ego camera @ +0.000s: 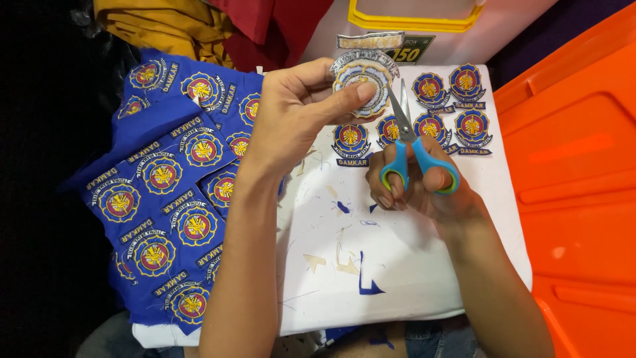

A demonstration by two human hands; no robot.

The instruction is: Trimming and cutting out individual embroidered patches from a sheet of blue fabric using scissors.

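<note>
L hand (298, 109) pinches round embroidered patch (361, 83) at 12 o'clock, R hand (424, 185) fingers thru scissors (407, 142) loops, blades parted at edge — slip could nick stitching/thumb.

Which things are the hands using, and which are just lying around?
In use:
left hand pinching a round patch
right hand working the scissors

Lying about:
cut patches
blue patch cloth
orange bin lid
yellow cloth
scraps on the white board
</note>
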